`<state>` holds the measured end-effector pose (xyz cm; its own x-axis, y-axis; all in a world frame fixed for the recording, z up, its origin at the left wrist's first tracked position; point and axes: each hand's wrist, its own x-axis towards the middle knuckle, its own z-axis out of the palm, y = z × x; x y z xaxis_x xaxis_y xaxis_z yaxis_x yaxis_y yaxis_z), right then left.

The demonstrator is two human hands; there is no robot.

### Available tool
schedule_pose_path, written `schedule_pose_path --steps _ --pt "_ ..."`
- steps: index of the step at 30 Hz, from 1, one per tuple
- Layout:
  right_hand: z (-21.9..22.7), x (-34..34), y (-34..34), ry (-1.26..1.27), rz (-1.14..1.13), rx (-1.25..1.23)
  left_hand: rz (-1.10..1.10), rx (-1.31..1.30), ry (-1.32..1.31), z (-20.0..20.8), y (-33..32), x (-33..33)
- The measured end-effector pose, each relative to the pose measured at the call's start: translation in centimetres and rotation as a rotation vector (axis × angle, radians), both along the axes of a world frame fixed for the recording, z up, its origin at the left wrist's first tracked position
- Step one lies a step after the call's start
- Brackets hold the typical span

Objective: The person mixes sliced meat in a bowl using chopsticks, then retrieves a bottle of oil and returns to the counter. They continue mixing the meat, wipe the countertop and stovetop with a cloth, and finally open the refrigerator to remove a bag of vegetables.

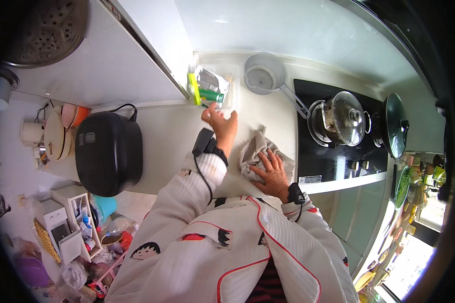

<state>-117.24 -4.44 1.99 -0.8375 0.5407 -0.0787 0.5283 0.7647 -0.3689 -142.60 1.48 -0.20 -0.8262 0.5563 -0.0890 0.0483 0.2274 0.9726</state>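
Observation:
My left hand (221,127) is stretched out over the counter, thumb and fingers apart. Its fingertips come up to the near edge of a clear plastic tray (234,99); whether they touch it I cannot tell. In that tray lie a silver and green packet (211,95) and a bright yellow-green strip (194,89). Lower right, my right hand (274,171) lies flat with spread fingers on a crumpled grey-beige cloth (253,154), pressing it against the counter.
A grey translucent dipper (262,76) stands behind the cloth, its handle reaching over the black gas hob (313,161). On the hob are a glass-lidded pot (343,118) and a lidded pan (395,125). A black rounded appliance (108,151) sits at left, beneath a wall cabinet (121,65).

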Motion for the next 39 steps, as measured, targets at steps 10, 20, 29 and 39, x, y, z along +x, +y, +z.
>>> schedule_pose_path --steps 10,20,29,39 --pt "-0.1 -6.5 -0.4 0.045 0.081 0.048 -0.353 0.212 0.196 2.5 -12.0 -2.1" --pt "-3.7 -27.8 2.3 0.273 0.243 0.077 -0.156 -0.238 -0.044 1.3 -36.9 -4.3" --pt "-6.2 -34.5 -1.7 0.404 0.511 0.254 -0.182 -0.242 0.155 -0.2 -40.4 -6.5" --pt "12.3 -27.7 3.5 0.872 0.066 -0.295 -0.279 -0.005 0.791 -0.9 -30.4 -11.6"
